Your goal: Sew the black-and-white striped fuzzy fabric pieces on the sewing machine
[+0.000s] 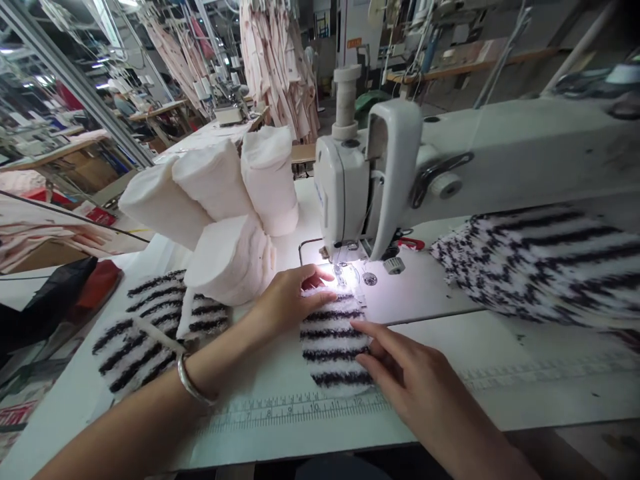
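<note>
Across a white sewing table point(450, 340), a white industrial sewing machine point(345, 193) stands at 12 o'clock, with a stack of cream padded rolls point(220, 227) at 11 and a blurred black-and-white striped fuzzy bundle point(540, 267) at 3, cut off by the frame. Black-and-white striped fuzzy pieces point(155, 333) lie at 9. An oval black-and-white striped fuzzy patch point(333, 347) sits just before the needle, its long axis running 12 to 6, its top end hidden under the left hand point(287, 300). That hand and the right hand point(405, 373) press flat and open on it, neither pinching.

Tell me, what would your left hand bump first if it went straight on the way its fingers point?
Probably the metal presser foot of the sewing machine, just past the fingertips of the left hand, though depth is hard to judge.
</note>
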{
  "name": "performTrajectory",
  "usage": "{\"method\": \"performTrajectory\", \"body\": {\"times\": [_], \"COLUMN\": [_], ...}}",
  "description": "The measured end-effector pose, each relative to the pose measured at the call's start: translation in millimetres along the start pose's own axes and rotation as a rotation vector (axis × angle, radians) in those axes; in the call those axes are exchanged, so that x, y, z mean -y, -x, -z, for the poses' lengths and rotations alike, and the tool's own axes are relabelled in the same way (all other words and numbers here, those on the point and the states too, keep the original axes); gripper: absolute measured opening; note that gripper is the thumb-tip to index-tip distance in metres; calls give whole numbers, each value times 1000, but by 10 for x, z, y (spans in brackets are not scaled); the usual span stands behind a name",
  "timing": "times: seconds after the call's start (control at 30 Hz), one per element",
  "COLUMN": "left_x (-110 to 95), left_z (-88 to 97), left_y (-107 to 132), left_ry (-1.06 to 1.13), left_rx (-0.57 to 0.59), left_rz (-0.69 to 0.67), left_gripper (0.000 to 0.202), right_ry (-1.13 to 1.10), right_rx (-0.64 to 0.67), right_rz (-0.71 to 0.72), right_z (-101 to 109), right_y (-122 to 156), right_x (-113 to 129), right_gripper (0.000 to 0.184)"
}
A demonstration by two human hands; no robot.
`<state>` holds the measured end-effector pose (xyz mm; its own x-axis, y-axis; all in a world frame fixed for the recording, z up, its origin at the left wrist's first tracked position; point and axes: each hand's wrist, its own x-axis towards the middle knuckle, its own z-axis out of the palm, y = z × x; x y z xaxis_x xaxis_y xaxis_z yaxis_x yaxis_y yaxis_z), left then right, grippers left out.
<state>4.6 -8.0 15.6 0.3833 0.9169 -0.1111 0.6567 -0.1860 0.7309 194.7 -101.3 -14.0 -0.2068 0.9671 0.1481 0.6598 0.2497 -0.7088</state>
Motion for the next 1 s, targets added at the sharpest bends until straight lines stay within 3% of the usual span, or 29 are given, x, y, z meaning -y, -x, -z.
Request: {"method": "performTrajectory", "body": {"times": [0.17, 0.4, 0.77, 1.0], "left_x": [-38, -37, -17, 46], "left_z": [-18, -36, -88, -109], "left_y": [50, 31, -29, -27], "left_ry": [-139, -142, -116, -212], "left_rx": [-15, -31, -42, -120], "left_rz": [15, 25, 12, -45], "left_gripper": [16, 18, 14, 12], "right_ry": [189, 367, 406, 421], "right_rx": [-56, -97, -155, -178], "right_rz": [179, 305, 292, 268], "right_z": [-127, -234, -271, -234], "right_y": [84, 113, 125, 104], "right_x": [-73, -139, -120, -97], "right_gripper": [38, 48, 46, 39]}}
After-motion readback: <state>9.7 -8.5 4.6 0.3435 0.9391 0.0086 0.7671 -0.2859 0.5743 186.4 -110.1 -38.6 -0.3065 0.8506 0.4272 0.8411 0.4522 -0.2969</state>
